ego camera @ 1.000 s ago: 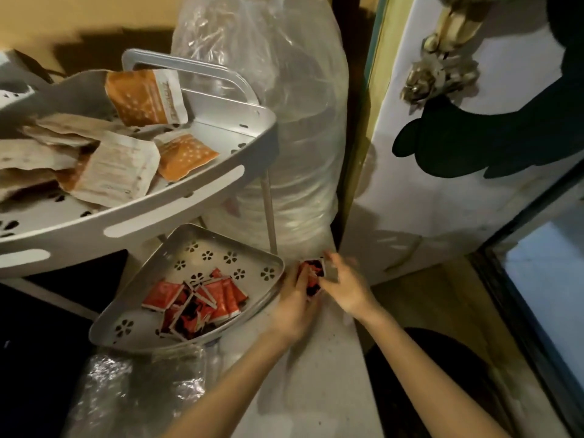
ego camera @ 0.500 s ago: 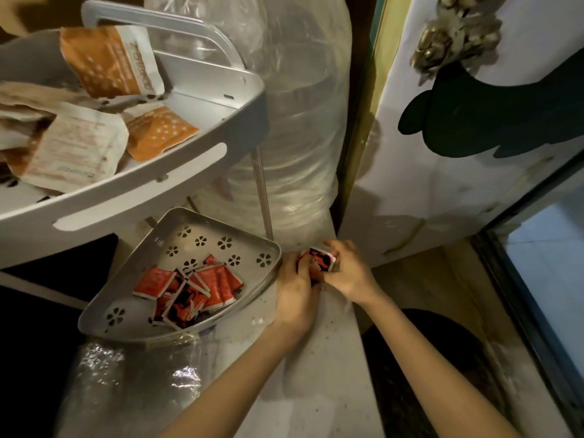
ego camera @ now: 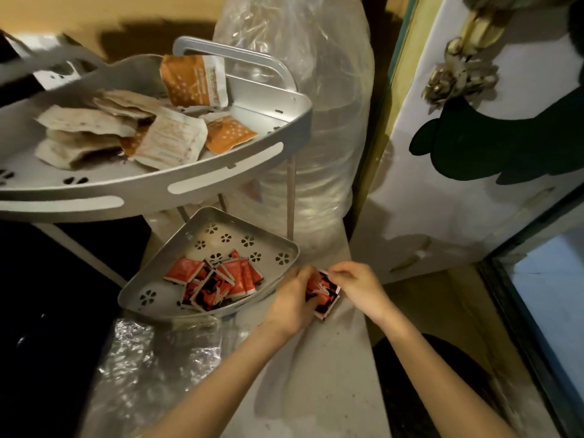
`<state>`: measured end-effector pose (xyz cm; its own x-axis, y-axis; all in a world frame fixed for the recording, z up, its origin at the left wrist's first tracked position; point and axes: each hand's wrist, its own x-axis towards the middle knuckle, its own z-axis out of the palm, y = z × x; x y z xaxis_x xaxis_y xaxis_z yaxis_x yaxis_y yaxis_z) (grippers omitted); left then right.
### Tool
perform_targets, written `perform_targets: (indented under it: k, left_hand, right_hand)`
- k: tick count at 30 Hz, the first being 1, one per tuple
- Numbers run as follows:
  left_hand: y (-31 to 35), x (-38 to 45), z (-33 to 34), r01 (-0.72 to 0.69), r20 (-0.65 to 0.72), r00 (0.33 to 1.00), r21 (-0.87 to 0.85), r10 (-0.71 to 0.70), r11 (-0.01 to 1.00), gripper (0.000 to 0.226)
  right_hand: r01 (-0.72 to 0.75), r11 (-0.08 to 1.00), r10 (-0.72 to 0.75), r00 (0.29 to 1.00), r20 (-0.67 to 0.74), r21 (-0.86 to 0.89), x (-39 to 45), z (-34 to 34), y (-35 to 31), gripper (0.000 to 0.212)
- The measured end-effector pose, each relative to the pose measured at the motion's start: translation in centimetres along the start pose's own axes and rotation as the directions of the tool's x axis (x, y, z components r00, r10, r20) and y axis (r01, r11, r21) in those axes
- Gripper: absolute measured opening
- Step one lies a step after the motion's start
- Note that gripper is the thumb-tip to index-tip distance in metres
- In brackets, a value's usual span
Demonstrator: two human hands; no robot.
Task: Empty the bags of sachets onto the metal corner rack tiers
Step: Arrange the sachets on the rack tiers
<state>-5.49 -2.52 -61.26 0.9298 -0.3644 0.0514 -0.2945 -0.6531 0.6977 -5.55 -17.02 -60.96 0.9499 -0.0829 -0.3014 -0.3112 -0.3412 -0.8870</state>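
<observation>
A small stack of red-and-black sachets [ego camera: 325, 294] is held between both hands just right of the rack's lower tier [ego camera: 286, 248]. My left hand [ego camera: 292, 300] grips its left side and my right hand [ego camera: 358, 286] pinches its top right edge. The lower tier holds a loose pile of red sachets [ego camera: 218, 278]. On the upper tier [ego camera: 158, 184] lie several orange and beige sachets [ego camera: 172, 140], one orange packet [ego camera: 194, 80] leaning against the rear rail.
A large clear plastic bag [ego camera: 316, 121] stands behind the rack. Crumpled clear plastic [ego camera: 148, 365] lies on the pale counter [ego camera: 319, 374] below the lower tier. A white door with a dark shape [ego camera: 474, 137] is at right, floor below.
The view has shifted slightly. Both hands stay on the sachet stack beside the lower tier; more of the stack shows between the fingers now.
</observation>
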Motion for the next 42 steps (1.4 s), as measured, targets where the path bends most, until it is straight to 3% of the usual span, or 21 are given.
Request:
perform_targets:
  k: [6, 11, 15, 18, 20, 22, 26, 31, 36, 39, 42]
  left_hand:
    - [-1.4, -1.2, -7.1, 0.071, -0.022, 0.997, -0.085, -0.073, 0.994, 0.019]
    - [-4.2, -2.4, -13.1, 0.093, -0.125, 0.985, -0.225, -0.123, 0.97, 0.013]
    - [-6.6, -2.7, -15.0, 0.127, -0.329, 0.893, -0.473, -0.308, 0.872, 0.026]
    - [-8.1, -2.5, -14.8, 0.218, -0.328, 0.833, -0.546, -0.446, 0.809, 0.022]
    - [-9.1, -2.0, -14.1, 0.307, -0.323, 0.789, -0.53, -0.523, 0.791, 0.013]
    - [-9.6, -1.5, -13.6, 0.377, -0.332, 0.766, -0.462, -0.55, 0.803, 0.021]
    - [-9.7, -1.0, -13.0, 0.4, -0.301, 0.832, -0.258, -0.466, 0.88, 0.021]
    - [-10.7, -0.8, -12.1, 0.417, -0.26, 0.875, -0.024, -0.408, 0.909, 0.022]
    - [-10.7, -0.7, -12.5, 0.445, -0.206, 0.889, 0.178, -0.409, 0.878, 0.028]
    - [-10.1, -1.4, -12.9, 0.439, -0.223, 0.888, 0.15, -0.402, 0.886, 0.029]
    - [-9.9, -3.1, -13.3, 0.362, -0.212, 0.912, 0.018, -0.35, 0.932, 0.027]
  right_hand:
    - [0.184, 0.983, -0.183, 0.982, -0.048, 0.02, -0.4, 2.2, -4.5, 0.009]
    - [0.182, 0.964, -0.174, 0.983, -0.057, 0.194, 0.3, 5.0, -7.4, 0.022]
    - [0.166, 0.966, -0.16, 0.986, -0.047, 0.199, 1.5, 8.3, -8.2, 0.021]
    - [0.14, 0.988, -0.135, 0.989, -0.067, 0.066, 2.7, 10.6, -8.3, 0.006]
    - [0.146, 0.988, -0.144, 0.988, -0.059, 0.047, 3.0, 11.7, -8.4, 0.013]
    - [0.152, 0.987, -0.152, 0.988, -0.013, 0.05, 3.3, 12.4, -8.4, 0.015]
    - [0.183, 0.969, -0.177, 0.983, 0.049, -0.167, 4.0, 13.1, -7.9, 0.021]
    - [0.24, 0.828, -0.256, 0.966, 0.04, -0.507, 4.2, 13.1, -7.4, 0.026]
    - [0.232, 0.829, -0.208, 0.972, 0.105, -0.509, 4.0, 12.8, -7.7, 0.033]
    - [0.229, 0.855, -0.216, 0.973, 0.082, -0.465, 3.4, 12.6, -8.0, 0.036]
    - [0.251, 0.871, -0.231, 0.968, 0.097, -0.422, 2.1, 12.2, -8.3, 0.036]
